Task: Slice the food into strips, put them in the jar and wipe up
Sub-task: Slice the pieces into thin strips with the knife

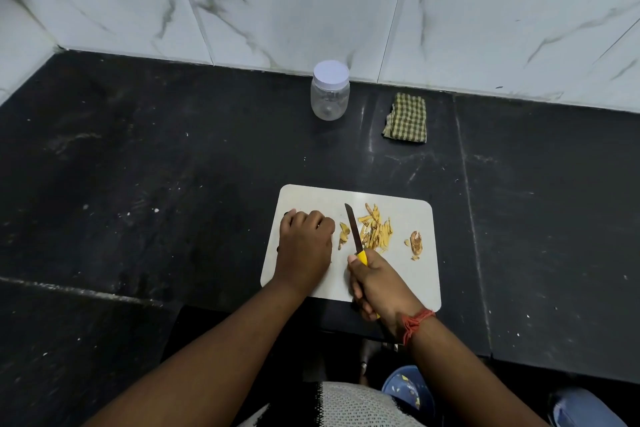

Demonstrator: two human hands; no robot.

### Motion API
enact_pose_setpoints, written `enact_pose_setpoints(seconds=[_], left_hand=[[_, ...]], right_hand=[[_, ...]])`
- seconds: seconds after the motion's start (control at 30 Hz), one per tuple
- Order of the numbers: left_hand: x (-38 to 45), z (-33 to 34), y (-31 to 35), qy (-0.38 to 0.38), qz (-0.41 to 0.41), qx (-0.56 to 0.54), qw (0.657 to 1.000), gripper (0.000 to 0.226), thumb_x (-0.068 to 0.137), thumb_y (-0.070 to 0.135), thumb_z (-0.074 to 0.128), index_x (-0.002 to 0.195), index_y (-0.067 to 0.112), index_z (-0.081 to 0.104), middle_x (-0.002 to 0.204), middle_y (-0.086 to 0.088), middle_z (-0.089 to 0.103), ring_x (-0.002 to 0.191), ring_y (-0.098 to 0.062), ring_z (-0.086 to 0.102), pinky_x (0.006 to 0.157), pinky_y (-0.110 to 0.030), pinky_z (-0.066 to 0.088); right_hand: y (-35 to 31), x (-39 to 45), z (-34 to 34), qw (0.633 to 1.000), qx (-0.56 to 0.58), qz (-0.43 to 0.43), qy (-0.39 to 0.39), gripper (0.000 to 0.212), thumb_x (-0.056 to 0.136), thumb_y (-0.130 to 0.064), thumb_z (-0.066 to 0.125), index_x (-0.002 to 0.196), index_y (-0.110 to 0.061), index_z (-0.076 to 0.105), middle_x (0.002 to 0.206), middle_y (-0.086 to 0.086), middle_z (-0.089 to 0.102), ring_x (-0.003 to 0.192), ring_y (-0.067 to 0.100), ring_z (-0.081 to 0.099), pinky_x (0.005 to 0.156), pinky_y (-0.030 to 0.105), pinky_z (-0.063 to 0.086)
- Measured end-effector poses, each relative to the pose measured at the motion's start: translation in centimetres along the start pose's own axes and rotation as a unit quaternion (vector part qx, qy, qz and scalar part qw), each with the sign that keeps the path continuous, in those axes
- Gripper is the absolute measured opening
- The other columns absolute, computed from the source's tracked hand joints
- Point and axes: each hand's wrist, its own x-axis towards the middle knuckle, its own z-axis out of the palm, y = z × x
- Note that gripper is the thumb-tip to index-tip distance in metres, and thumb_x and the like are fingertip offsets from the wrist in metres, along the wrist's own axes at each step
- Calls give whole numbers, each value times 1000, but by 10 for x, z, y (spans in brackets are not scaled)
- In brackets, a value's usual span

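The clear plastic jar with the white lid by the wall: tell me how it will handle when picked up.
The clear plastic jar looks empty, so probably light. Its smooth round wall may slip in a loose grip. Standing upright with its white lid on, a nudge would likely slide or tip it.

Bare forearms; red thread band [415,321] on right wrist; blue slippers [408,388].

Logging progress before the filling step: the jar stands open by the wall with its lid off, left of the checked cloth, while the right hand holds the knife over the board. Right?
Not quite. In the head view the jar has its white lid on. The rest holds: it stands by the wall, left of the checked cloth, and the right hand holds the knife over the board.
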Motion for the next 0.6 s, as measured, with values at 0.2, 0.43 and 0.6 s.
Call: enact_pose_setpoints(seconds=[0.2,0.43,0.6], left_hand=[[-3,-1,-11,-28,94,20,995,15,87,8,62,97,19,66,101,1,63,90,-23,56,109,-46,38],[-9,-10,-12,-2,22,-61,998,12,91,20,60,102,17,65,106,2,62,96,-21,54,100,-43,42],[-13,-5,-11,-9,-21,-76,997,14,91,31,59,97,23,69,100,5,58,94,-20,50,89,-39,43]], right_hand=[[-1,0,-1,1000,-1,-5,5,32,104,-37,38,85,-12,42,52,2,47,36,16,30,40,22,26],[3,3,-1,997,-73,15,8,29,103,-39,37,94,-12,41,57,4,50,38,17,36,42,21,29],[5,2,1,984,-174,-14,22,25,103,-37,37,93,-15,41,64,6,55,40,17,43,40,22,35]])
